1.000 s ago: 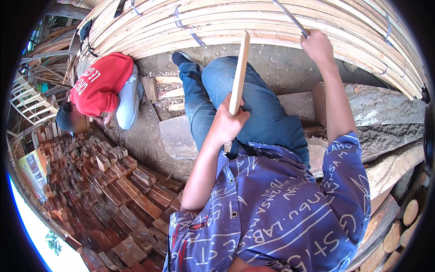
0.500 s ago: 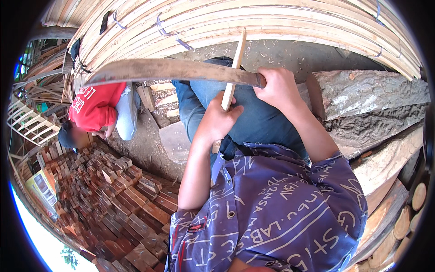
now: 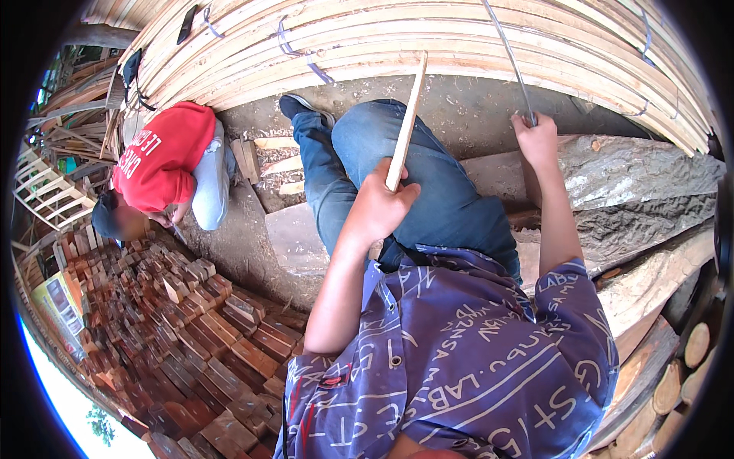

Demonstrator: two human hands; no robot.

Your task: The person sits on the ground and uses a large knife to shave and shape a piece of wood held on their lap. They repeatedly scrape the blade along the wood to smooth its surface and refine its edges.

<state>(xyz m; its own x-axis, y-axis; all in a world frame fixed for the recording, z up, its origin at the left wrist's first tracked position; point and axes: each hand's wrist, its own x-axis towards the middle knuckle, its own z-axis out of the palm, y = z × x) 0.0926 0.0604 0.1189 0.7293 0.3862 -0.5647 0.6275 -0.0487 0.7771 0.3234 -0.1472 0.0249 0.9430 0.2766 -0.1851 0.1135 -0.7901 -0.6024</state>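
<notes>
Your left grip (image 3: 382,203) clasps the stick (image 3: 408,122), your right grip (image 3: 538,141) the blade (image 3: 511,57) above! A low swing could cut the left.

White letters and numerals cover the front and sleeve of the person's purple shirt (image 3: 466,359); white capitals mark a co-worker's red sweatshirt (image 3: 177,145). Print on a poster (image 3: 58,307) beside the block stack's (image 3: 183,344) outer edge is too small to read.

Stick (image 3: 406,131) in left hand (image 3: 382,203), blade (image 3: 511,55) in right hand (image 3: 537,138), wood strips (image 3: 382,61) ahead; logs (image 3: 631,172) lie to the right, blocks (image 3: 191,344) and a co-worker (image 3: 164,157) to the left
</notes>
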